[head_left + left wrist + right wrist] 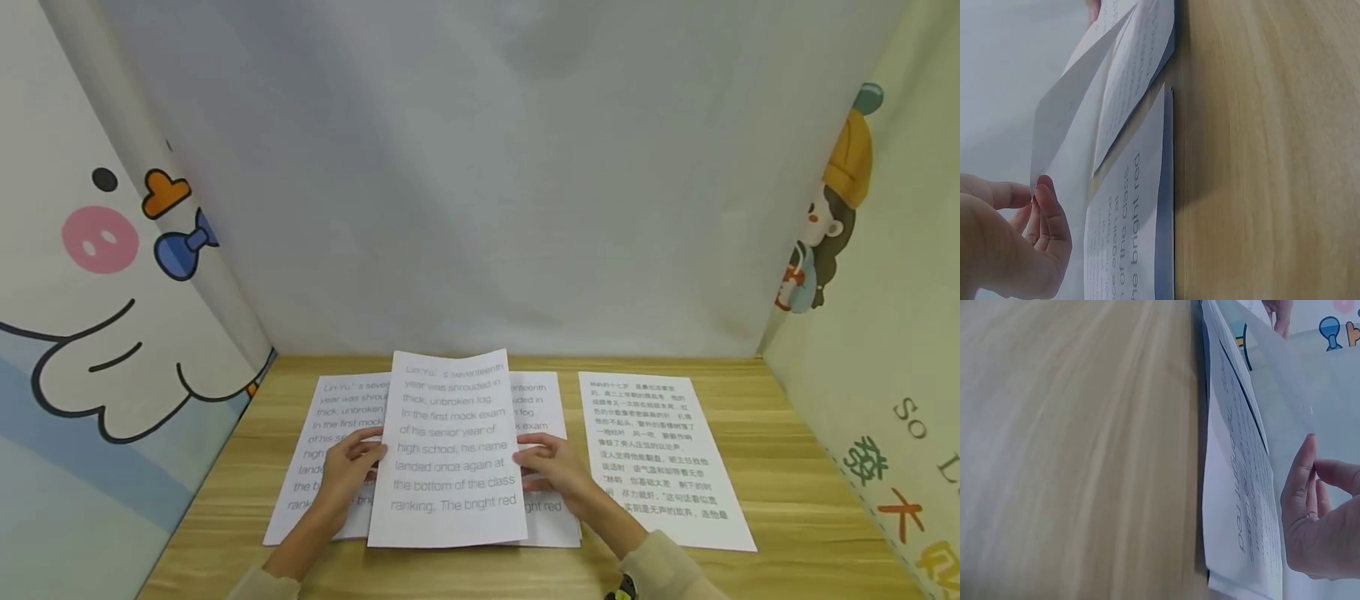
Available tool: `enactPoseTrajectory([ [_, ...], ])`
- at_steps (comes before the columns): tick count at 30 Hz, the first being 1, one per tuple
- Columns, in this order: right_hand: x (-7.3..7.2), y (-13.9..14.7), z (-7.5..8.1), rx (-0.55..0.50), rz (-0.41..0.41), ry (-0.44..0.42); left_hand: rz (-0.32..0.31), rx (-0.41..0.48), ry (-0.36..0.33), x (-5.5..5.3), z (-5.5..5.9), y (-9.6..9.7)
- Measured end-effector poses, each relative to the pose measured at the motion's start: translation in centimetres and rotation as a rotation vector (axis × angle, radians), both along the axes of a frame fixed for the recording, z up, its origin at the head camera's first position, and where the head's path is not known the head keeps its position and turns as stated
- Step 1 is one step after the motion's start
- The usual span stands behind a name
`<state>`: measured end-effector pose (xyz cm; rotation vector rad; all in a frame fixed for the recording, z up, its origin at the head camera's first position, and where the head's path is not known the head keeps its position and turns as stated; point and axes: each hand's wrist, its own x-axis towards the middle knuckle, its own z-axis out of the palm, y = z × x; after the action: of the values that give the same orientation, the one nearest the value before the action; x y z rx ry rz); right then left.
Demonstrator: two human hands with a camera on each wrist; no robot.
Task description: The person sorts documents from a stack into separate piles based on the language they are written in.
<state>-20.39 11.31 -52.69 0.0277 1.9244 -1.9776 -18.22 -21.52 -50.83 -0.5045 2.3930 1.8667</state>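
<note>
Both hands hold up one printed sheet of paper (450, 450), pinched at its left and right edges. My left hand (347, 471) has thumb and fingers on the left edge; the left wrist view shows that pinch of the left hand (1022, 231) from the side. On the opposite edge, my right hand (558, 475) pinches the paper, and the right wrist view shows the right hand (1322, 519) doing so. The held sheet is raised above two paper stacks, a left stack (300, 500) and a middle stack (555, 529), which it partly covers. Both carry the same large English text.
A sheet with Chinese text (667, 458) lies to the right on the wooden table (795, 500). A pale curtain (480, 208) hangs behind the table. Printed cartoon panels stand at the left (112, 333) and right (862, 350).
</note>
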Motion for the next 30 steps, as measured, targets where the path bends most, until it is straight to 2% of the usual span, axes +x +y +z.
enactPoseTrajectory([
  [11,0.4,-3.1,-0.3,-0.027,0.026,-0.016,0.0,-0.002,-0.023,0.8,0.3,-3.2],
  [21,0.0,-5.5,-0.4,-0.035,0.038,-0.015,0.022,-0.034,-0.035,0.6,0.1,-5.5],
  [30,-0.6,-8.3,-0.2,-0.061,0.055,-0.024,0.058,-0.041,-0.089,0.3,-0.4,-8.4],
])
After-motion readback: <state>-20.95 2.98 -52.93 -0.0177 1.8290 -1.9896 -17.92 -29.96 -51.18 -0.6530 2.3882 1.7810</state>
